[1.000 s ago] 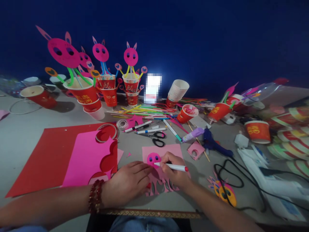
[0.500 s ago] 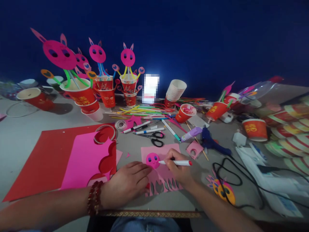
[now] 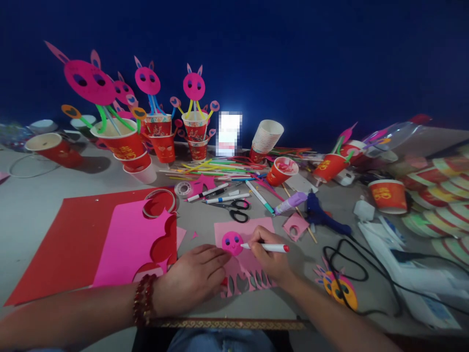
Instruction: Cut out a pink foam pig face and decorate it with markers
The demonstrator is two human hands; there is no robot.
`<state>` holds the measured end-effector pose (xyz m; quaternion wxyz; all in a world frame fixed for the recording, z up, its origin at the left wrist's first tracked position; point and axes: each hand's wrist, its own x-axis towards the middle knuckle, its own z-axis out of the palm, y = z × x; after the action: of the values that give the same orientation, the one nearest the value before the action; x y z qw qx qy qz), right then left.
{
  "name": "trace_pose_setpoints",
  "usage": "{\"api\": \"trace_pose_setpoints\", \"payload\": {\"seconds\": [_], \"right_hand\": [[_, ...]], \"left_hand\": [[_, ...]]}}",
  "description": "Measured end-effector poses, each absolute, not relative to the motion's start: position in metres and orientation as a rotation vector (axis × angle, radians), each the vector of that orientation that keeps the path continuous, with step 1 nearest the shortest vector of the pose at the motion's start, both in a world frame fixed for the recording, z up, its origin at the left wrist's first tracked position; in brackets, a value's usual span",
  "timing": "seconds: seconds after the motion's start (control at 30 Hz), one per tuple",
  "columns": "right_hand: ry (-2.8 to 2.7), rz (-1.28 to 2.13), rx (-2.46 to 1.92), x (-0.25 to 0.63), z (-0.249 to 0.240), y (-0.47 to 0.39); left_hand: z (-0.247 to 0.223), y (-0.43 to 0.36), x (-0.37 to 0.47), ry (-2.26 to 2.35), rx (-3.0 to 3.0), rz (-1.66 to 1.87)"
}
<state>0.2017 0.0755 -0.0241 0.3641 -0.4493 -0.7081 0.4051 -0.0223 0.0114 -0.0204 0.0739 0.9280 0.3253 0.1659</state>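
A small magenta paper circle [image 3: 232, 243] with two eyes and a thin drawn mouth lies on a light pink sheet [image 3: 256, 227] with cut-out holes along its lower edge. My right hand [image 3: 271, 259] grips a white marker [image 3: 273, 247] with a red end, its tip at the circle's right edge. My left hand [image 3: 198, 276] lies flat with its fingers stretched out, fingertips on the pink sheet at the circle's lower left. Black-handled scissors [image 3: 238, 215] rest just beyond the sheet.
Red card [image 3: 54, 244] and cut magenta card [image 3: 120, 239] lie at left. Behind are markers, pipe cleaners [image 3: 220, 168], stacked cups [image 3: 267, 139] and cup figures [image 3: 194, 88]. A blue glue gun [image 3: 326, 217] and black cable [image 3: 366, 274] lie at right.
The marker in my right hand has tilted slightly, its red end a little further left and down. My left hand has stayed in place.
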Motion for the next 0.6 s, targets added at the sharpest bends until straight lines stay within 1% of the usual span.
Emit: {"api": "trace_pose_setpoints", "payload": {"seconds": [0.6], "right_hand": [[-1.896, 0.974, -1.144, 0.1996, -0.0202, 0.0764]], "left_hand": [[-0.0208, 0.0111, -0.0222, 0.998, 2.778, 0.497]]}}
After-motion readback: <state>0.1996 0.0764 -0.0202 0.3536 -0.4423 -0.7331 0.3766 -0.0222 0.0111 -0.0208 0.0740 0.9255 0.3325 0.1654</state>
